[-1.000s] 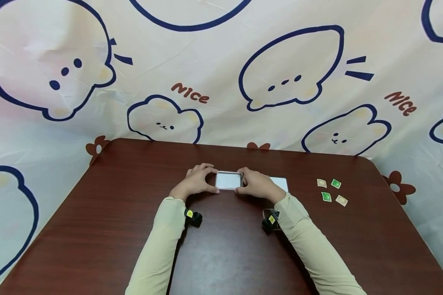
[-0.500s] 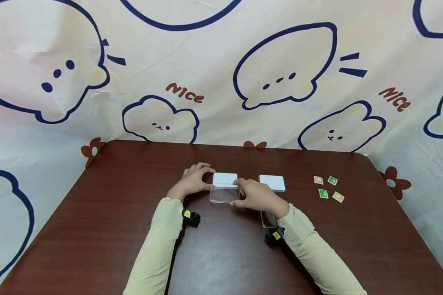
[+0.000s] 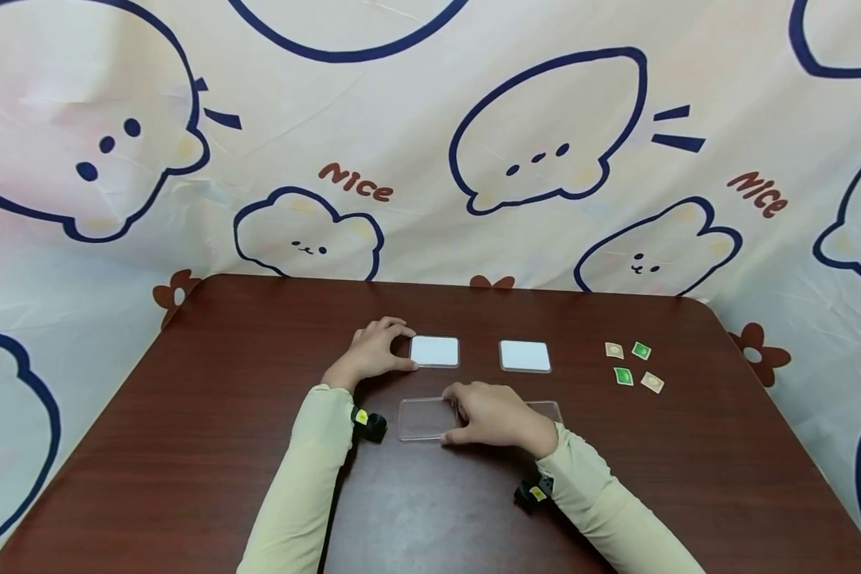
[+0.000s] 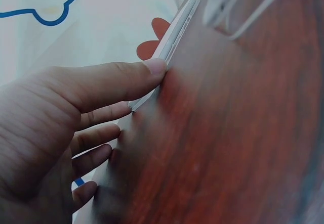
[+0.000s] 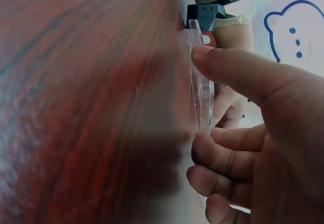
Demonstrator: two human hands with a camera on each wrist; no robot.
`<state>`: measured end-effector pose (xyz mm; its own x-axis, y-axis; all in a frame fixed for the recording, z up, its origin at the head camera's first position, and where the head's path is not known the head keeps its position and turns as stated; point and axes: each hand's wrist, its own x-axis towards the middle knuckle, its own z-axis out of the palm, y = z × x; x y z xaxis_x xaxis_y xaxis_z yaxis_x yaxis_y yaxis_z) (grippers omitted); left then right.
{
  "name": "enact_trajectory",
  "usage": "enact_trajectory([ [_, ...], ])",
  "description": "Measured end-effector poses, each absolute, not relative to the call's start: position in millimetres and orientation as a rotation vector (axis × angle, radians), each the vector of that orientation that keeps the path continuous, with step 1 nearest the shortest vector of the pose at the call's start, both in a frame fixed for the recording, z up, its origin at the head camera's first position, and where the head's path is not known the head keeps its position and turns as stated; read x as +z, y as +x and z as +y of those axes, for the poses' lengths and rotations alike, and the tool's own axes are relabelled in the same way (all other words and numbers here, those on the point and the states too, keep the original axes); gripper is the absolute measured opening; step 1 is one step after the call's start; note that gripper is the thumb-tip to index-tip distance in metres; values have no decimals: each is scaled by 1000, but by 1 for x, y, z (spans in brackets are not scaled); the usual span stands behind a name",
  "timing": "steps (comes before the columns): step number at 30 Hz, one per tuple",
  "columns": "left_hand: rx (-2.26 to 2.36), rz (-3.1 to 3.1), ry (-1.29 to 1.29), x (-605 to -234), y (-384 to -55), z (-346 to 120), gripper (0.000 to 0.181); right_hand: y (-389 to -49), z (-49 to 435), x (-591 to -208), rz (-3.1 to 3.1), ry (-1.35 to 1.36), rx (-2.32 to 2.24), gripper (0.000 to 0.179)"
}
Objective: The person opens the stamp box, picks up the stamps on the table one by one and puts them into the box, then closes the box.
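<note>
My left hand (image 3: 373,351) pinches the left end of a flat white rectangular block with a clear rim (image 3: 434,351), thumb at the near corner and index finger at the far one. In the left wrist view the block's edge (image 4: 174,34) lies low on the table. With my right hand (image 3: 498,418) I hold a clear, shallow plastic lid (image 3: 423,419) by its right end, between thumb and fingers, nearer to me than the block. In the right wrist view that lid (image 5: 205,100) shows edge-on, close to the tabletop.
A matching white block (image 3: 525,356) lies to the right of the first. Another clear lid (image 3: 548,410) is partly hidden behind my right hand. Several small green and beige squares (image 3: 623,376) lie farther right on the brown table (image 3: 186,446). A patterned cloth (image 3: 416,119) hangs behind.
My right hand has drawn the clear lid off the left white block and toward me, uncovering the block. My left hand has stayed at the block's left end.
</note>
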<state>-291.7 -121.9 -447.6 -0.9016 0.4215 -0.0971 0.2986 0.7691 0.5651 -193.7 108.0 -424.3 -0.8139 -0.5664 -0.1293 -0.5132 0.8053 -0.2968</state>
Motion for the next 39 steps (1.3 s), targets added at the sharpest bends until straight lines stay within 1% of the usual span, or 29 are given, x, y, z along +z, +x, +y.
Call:
enact_trajectory([
  [8, 815, 2745, 556, -449, -292, -123, 61, -189, 106, -431, 2796, -828, -298, 61],
  [19, 810, 2749, 567, -448, -294, -119, 61, -182, 105, -429, 2823, -759, -253, 67],
  [28, 819, 2743, 558, -450, -294, -117, 61, -180, 109, -431, 2782, -757, -327, 79],
  [32, 820, 2735, 557, -451, -294, -118, 62, -179, 116, -431, 2757, -778, -364, 77],
  [39, 812, 2743, 560, -449, -293, -122, 62, -181, 129, -420, 2739, -804, -440, 64],
])
